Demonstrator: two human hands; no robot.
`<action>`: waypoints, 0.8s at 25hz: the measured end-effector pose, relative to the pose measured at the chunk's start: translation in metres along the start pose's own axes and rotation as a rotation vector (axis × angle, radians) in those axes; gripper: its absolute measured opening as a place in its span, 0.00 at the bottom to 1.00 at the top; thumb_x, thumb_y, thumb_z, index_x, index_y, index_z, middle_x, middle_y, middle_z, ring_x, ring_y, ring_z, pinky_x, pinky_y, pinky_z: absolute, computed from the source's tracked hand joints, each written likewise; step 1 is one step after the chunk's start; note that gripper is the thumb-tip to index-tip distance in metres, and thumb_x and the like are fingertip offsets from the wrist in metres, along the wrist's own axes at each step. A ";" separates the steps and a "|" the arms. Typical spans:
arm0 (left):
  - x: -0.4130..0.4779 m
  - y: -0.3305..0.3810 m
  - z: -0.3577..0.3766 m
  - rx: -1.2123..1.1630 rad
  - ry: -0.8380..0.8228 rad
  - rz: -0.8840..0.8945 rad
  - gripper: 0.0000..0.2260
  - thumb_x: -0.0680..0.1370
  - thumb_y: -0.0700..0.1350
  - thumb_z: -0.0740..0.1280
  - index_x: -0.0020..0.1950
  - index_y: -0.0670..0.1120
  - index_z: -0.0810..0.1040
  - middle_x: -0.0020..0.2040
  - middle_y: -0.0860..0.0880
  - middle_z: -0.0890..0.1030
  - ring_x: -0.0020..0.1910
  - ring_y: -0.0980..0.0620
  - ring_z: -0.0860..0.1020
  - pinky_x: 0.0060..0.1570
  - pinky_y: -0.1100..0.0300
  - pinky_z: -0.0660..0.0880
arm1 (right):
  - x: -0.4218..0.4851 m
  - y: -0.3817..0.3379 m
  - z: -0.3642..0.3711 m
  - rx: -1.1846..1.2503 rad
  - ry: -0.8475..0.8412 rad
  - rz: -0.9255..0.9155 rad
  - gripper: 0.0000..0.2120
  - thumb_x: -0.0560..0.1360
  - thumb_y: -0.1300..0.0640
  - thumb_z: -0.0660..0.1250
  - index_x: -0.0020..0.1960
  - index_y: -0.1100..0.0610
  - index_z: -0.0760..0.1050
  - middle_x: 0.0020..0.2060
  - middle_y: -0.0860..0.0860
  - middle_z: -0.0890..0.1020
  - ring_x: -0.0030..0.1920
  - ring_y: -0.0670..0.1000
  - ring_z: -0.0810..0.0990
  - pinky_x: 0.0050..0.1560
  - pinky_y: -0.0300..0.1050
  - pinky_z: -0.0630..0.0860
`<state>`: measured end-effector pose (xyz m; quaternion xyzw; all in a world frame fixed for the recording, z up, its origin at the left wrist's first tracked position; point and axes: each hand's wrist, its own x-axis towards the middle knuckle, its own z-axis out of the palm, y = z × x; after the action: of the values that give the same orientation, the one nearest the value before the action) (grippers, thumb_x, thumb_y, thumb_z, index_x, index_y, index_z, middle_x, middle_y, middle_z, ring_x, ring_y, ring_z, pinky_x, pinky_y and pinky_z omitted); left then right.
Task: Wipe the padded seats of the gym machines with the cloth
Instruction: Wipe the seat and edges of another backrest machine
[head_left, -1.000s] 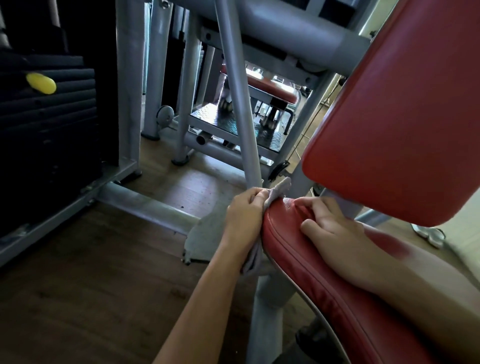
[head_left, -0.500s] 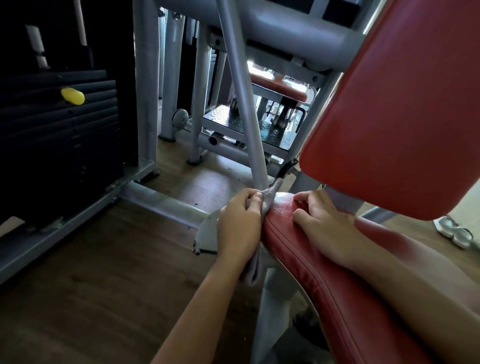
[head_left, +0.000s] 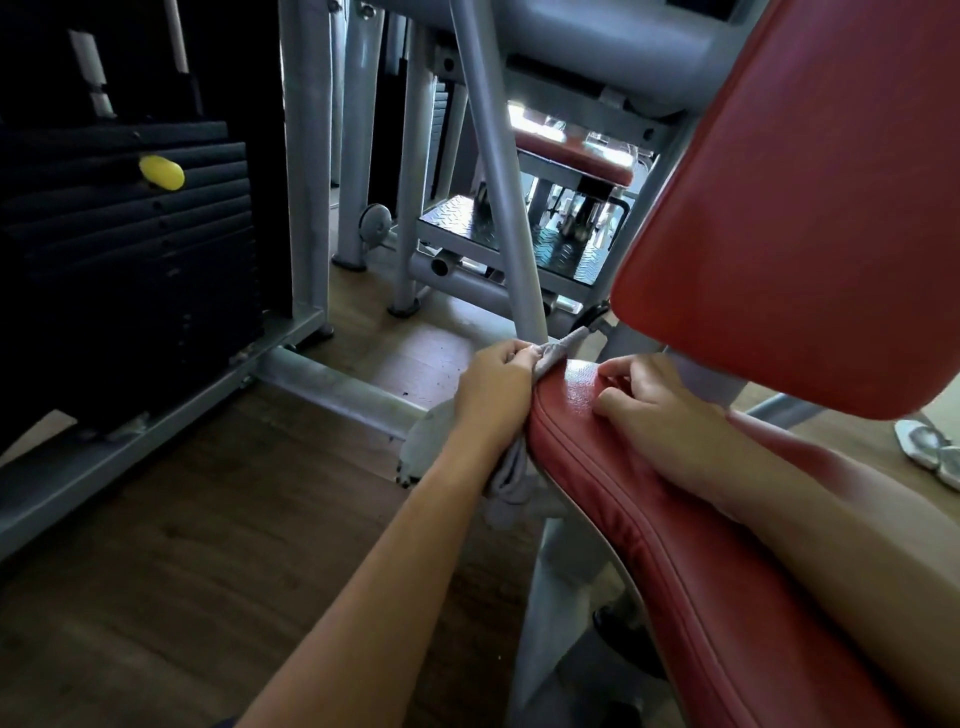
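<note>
Evidently the left hand (head_left: 498, 395) grips the cloth (head_left: 511, 488) against the far corner of the seat (head_left: 654, 551) to rub it. Right hand (head_left: 660, 410), fingers curled and empty, steadies on top.

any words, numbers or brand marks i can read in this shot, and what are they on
No text in this view can be read.
Weight stack: any plate numbers are lost in the dark.
Red seat and back pad: plain, no logo shows.
Grey frame: no sticker or brand shows.
Cloth: no tag or print shows.
</note>
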<state>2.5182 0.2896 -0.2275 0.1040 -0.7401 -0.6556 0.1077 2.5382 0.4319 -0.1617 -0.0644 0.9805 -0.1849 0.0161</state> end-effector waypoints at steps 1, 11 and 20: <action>0.001 0.001 0.000 0.005 0.001 -0.007 0.10 0.81 0.50 0.62 0.45 0.54 0.82 0.47 0.54 0.84 0.53 0.51 0.80 0.49 0.57 0.72 | -0.001 0.001 -0.001 -0.007 -0.008 -0.002 0.13 0.80 0.48 0.59 0.64 0.44 0.69 0.58 0.41 0.65 0.70 0.46 0.67 0.71 0.51 0.58; -0.055 0.009 -0.003 0.127 0.123 0.115 0.08 0.85 0.50 0.57 0.52 0.52 0.75 0.55 0.51 0.78 0.53 0.51 0.75 0.52 0.56 0.66 | -0.008 0.008 -0.015 -0.038 -0.005 -0.057 0.17 0.74 0.44 0.58 0.60 0.43 0.77 0.62 0.46 0.75 0.65 0.50 0.72 0.69 0.61 0.65; -0.121 0.037 0.001 0.552 0.030 0.190 0.20 0.83 0.53 0.61 0.72 0.44 0.69 0.67 0.47 0.65 0.67 0.44 0.68 0.67 0.51 0.66 | -0.032 0.060 -0.044 0.160 0.106 0.018 0.14 0.80 0.57 0.61 0.56 0.53 0.85 0.59 0.52 0.83 0.62 0.53 0.78 0.66 0.47 0.71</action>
<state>2.6330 0.3309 -0.1941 0.0693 -0.8952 -0.4149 0.1471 2.5599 0.5077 -0.1429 -0.0443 0.9627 -0.2654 -0.0289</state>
